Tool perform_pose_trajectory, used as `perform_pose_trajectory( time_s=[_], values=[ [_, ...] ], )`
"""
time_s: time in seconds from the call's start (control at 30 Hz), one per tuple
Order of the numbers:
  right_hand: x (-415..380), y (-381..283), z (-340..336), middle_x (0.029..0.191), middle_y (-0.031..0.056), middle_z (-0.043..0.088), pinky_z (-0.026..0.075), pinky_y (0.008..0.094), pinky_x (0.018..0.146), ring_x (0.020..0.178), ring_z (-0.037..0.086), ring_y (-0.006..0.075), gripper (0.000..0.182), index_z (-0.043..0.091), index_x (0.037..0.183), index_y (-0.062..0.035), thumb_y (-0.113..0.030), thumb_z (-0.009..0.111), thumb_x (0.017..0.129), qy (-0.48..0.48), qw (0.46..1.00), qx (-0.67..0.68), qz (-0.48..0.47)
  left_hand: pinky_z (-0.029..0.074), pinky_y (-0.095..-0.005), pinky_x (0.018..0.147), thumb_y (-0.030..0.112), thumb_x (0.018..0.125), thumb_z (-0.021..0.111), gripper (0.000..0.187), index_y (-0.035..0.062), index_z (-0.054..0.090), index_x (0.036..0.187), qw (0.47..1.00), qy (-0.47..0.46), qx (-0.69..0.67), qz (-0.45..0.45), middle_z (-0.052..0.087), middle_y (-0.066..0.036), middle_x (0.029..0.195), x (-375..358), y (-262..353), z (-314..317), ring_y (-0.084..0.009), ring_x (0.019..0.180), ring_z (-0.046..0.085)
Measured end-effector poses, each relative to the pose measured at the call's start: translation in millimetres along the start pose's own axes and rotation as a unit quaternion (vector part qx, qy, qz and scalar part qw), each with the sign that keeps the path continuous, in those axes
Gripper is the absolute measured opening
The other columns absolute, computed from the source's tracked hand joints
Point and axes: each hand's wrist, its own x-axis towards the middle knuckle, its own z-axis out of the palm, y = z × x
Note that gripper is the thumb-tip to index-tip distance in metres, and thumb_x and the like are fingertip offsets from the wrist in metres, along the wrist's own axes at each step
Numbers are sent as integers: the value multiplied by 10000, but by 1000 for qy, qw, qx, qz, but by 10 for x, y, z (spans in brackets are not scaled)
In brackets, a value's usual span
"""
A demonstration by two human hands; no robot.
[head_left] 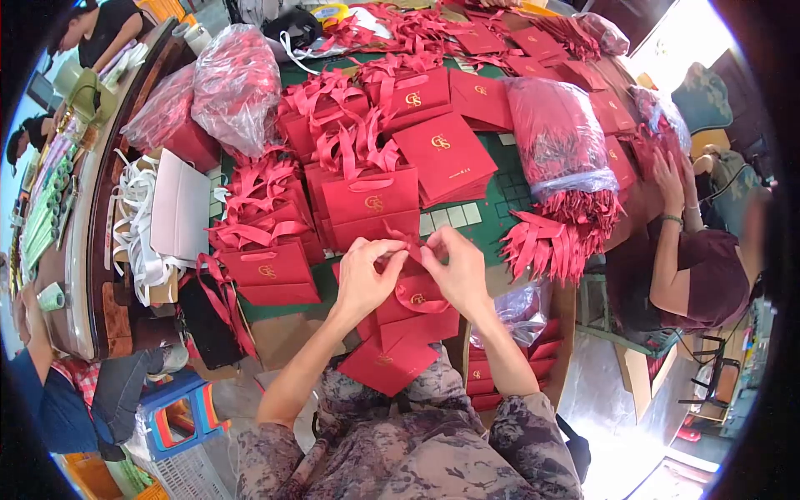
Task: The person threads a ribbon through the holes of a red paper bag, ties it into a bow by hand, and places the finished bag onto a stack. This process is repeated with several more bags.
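Observation:
My left hand [372, 273] and my right hand [455, 273] face each other over my lap, thumbs and forefingers pinched together. Between the fingertips runs a thin red ribbon [402, 238], which both hands grip. Just below them is a red paper gift bag [421, 326] with a gold logo and a looped ribbon handle. Another flat red bag [385, 367] lies tilted on my thighs. Directly in front stand rows of finished-looking red bags [372, 202] with ribbon handles. A stack of flat red bags [446, 158] lies to their right.
Plastic-wrapped ribbon bundles [562, 142] lie right of the stack. A clear plastic sack [237, 87] sits at the left. White bags with handles [179, 208] stand near the left bench. An open carton [560, 333] holds red bags beside my right leg. A co-worker [696, 267] sits at right.

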Motion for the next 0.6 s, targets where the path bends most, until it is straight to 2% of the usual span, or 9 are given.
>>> perform_pose_trajectory(
  time_s=[0.07,0.13,0.27,0.37,0.43,0.47,0.53,0.57,0.6],
  values=[
    [-6,-69,12,789,57,664,500,278,647,729,638,120,157,612,920,-5,-74,742,865,-10,999,33,18,548,-315,672,130,864,753,173,33,759,1006,1000,3,7,-18,701,-125,828,2,20,5,-199,729,691],
    [-26,-77,37,834,32,683,501,248,665,756,631,84,121,625,932,-6,-76,720,906,-49,985,151,73,549,-324,685,132,859,747,179,35,758,1009,1000,1,23,-4,709,-136,849,3,-2,11,-213,743,688],
    [3,-13,124,886,15,692,502,223,684,781,627,64,100,642,966,-1,-78,698,937,-54,972,214,79,518,-372,742,139,843,742,165,52,769,980,999,-12,9,-38,745,-99,881,-11,0,24,-270,810,638],
    [62,49,175,878,8,673,495,207,701,792,625,64,98,659,993,9,-58,696,931,-77,966,239,53,526,-367,745,119,834,751,178,48,760,996,999,-9,47,5,726,-99,886,-2,-36,2,-260,817,649],
    [110,103,191,871,1,668,494,204,708,794,620,57,91,660,986,9,-50,696,927,-86,962,252,56,508,-381,795,114,821,758,150,39,759,951,995,-3,87,44,723,-82,891,20,36,-69,-273,892,629],
    [109,111,196,863,-6,663,493,202,714,796,614,51,84,661,979,9,-42,696,922,-92,959,263,56,498,-373,845,105,812,765,190,37,741,987,995,12,82,46,709,-96,990,0,53,-92,-277,959,614],
    [129,64,149,841,-26,646,473,196,689,770,585,32,59,653,962,-9,-44,685,926,-79,954,284,58,495,-377,871,94,799,775,280,42,708,1066,986,100,107,75,667,-127,1105,-79,114,-187,-302,982,602],
    [138,35,83,830,-35,637,458,194,670,749,566,25,49,646,952,-19,-54,676,934,-68,947,307,72,492,-374,911,146,785,823,514,38,605,1238,987,96,120,47,627,-158,1171,-204,36,-235,-289,1041,604],
    [146,-15,28,819,-43,628,442,192,651,728,548,18,43,639,943,-30,-63,667,942,-56,938,330,86,492,-374,911,146,785,823,514,38,605,1238,987,96,120,47,627,-158,1171,-332,51,-230,-289,1041,604]
  ],
)
